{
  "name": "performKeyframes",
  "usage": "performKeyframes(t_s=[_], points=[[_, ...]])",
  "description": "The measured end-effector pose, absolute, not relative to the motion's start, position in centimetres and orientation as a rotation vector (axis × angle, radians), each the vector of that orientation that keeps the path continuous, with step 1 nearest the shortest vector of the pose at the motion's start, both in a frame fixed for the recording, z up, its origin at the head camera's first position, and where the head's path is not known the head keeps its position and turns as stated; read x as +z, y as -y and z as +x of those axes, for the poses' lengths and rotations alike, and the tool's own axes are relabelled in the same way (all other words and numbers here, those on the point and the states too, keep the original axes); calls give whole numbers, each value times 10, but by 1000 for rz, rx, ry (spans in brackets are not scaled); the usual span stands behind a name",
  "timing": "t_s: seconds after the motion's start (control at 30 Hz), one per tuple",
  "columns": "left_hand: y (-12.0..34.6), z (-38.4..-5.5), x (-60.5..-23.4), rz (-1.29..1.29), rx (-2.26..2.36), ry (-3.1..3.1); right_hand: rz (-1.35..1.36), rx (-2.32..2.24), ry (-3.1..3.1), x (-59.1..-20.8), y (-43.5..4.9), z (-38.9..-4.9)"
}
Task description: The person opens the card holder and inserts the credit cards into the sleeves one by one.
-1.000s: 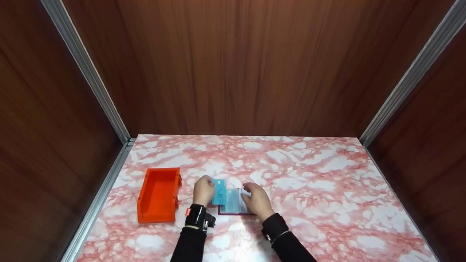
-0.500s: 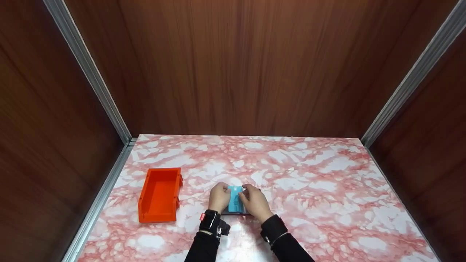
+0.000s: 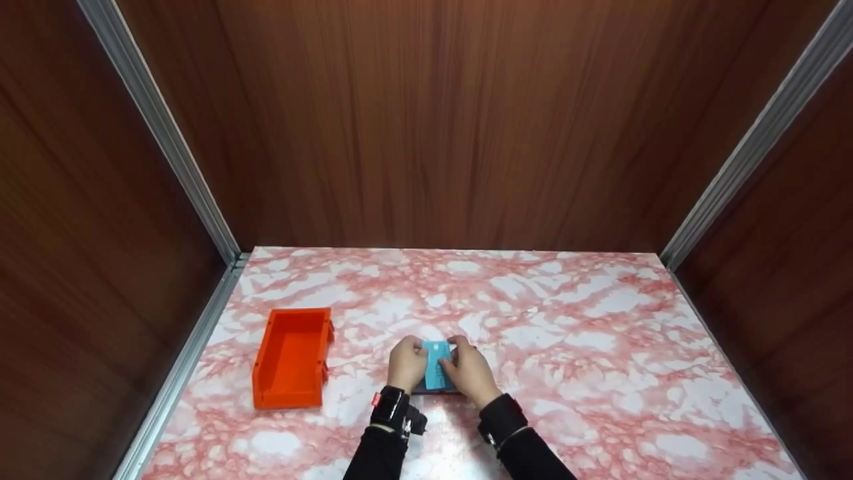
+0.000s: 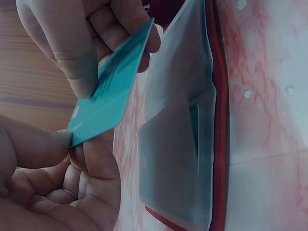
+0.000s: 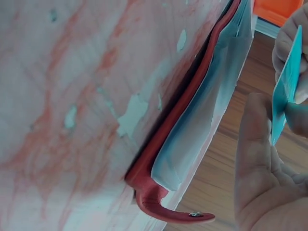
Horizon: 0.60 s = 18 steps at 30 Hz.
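Note:
A turquoise card (image 3: 436, 365) is pinched by both hands above an open card holder (image 4: 173, 144). My left hand (image 3: 407, 363) grips its left edge, with thumb and finger at a corner in the left wrist view. My right hand (image 3: 474, 372) pinches the opposite side between thumb and fingers. Below, the holder lies on the table with a red cover (image 5: 173, 110) and translucent plastic sleeves (image 5: 207, 101). A teal edge shows inside one sleeve in the left wrist view. Hands and card hide most of the holder in the head view.
An orange bin (image 3: 292, 358) stands left of the hands on the red-and-white marbled table (image 3: 566, 333). A red strap with a metal snap (image 5: 195, 214) sticks out from the holder's end. Wood-grain panels (image 3: 426, 127) enclose the table's back and sides.
My left hand has carried the card rightward over the holder. My right hand, earlier at the sleeves, now pinches the card too. In the last half second, both have shifted slightly right.

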<state>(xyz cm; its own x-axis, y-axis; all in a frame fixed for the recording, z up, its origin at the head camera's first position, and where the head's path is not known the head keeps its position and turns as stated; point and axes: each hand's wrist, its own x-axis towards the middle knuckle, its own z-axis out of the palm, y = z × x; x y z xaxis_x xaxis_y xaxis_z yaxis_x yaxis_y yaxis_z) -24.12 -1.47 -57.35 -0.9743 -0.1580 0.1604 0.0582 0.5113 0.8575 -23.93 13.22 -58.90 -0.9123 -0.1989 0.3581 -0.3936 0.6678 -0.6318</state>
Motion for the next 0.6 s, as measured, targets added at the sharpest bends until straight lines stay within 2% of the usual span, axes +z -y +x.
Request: performKeyframes(t_s=[0.6], points=[[28, -243, -580, 153, -1337, 2567, 381, 1203, 2623, -581, -136, -245]])
